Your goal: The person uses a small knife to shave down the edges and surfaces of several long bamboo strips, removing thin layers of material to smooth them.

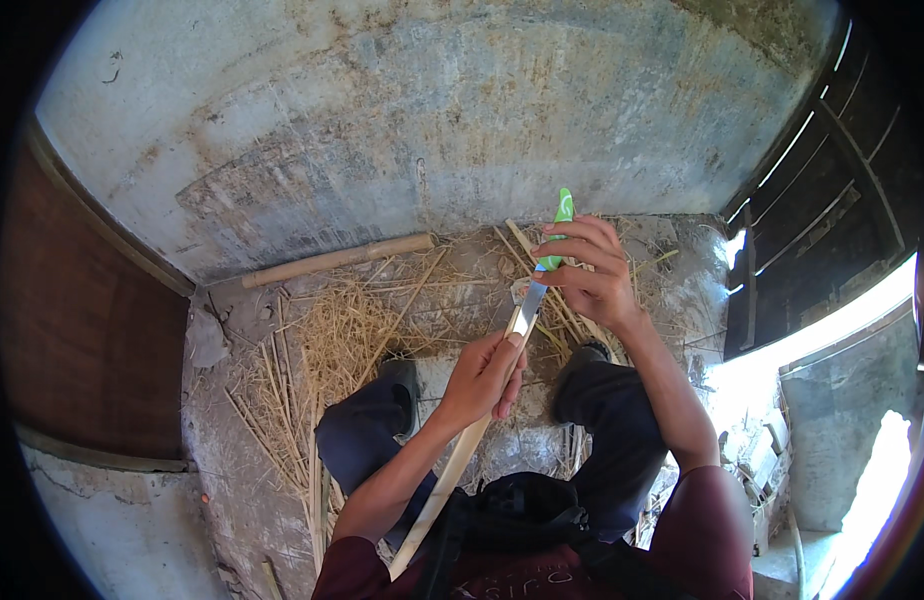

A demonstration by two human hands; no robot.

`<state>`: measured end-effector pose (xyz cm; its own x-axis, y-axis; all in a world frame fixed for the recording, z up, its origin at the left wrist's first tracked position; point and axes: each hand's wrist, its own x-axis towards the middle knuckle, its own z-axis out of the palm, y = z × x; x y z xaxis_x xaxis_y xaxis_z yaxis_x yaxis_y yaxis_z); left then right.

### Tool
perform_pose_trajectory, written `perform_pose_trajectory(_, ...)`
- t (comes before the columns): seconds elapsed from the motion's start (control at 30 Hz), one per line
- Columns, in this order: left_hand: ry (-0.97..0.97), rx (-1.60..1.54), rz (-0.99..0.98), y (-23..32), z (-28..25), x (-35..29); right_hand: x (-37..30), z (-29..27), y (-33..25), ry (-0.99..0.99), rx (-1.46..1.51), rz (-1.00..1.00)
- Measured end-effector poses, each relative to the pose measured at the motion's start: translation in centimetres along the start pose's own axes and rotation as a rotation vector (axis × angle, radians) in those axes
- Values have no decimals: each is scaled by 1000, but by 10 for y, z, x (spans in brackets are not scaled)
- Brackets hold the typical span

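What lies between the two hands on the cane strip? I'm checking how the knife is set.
In the head view, the knife's metal blade spans that stretch, laid along the pale strip, from the right hand on the green handle to the left hand.

Open air above the straw (342,335) left of the left hand (482,380), down to the littered floor (232,470). Straight ahead, hemmed by the concrete wall (432,120), with a wooden pole (337,260) lying along its foot. Between the 2 knees, only a narrow gap, crossed by the long bamboo strip (452,470). To the right, closed off by dark wooden slats (832,200).
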<state>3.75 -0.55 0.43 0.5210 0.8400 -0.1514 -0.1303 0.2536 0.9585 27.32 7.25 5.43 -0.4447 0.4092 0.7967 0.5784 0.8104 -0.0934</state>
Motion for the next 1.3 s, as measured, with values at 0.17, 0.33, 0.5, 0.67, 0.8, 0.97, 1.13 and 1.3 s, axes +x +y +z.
perform_pose_trajectory(0.17,-4,17,-3,-2,0,0,0,-1,0,0,0,-1)
perform_pose_trajectory(0.33,1,34,-5,-1,-1,0,0,0,1,-8,2,-2)
perform_pose_trajectory(0.5,2,41,-8,1,-1,0,-2,1,1,-27,-8,7)
perform_pose_trajectory(0.67,3,41,-20,0,-1,0,-3,-1,2,-56,-68,2)
perform_pose_trajectory(0.8,12,52,-8,0,-4,0,2,3,-5,-86,-209,10)
perform_pose_trajectory(0.97,14,71,-2,-1,-4,0,6,3,-8,-214,-283,8)
perform_pose_trajectory(1.13,31,52,3,-6,-5,1,7,3,-8,-237,-301,-3)
perform_pose_trajectory(1.3,5,81,18,-6,-6,2,2,10,-3,-219,-326,-2)
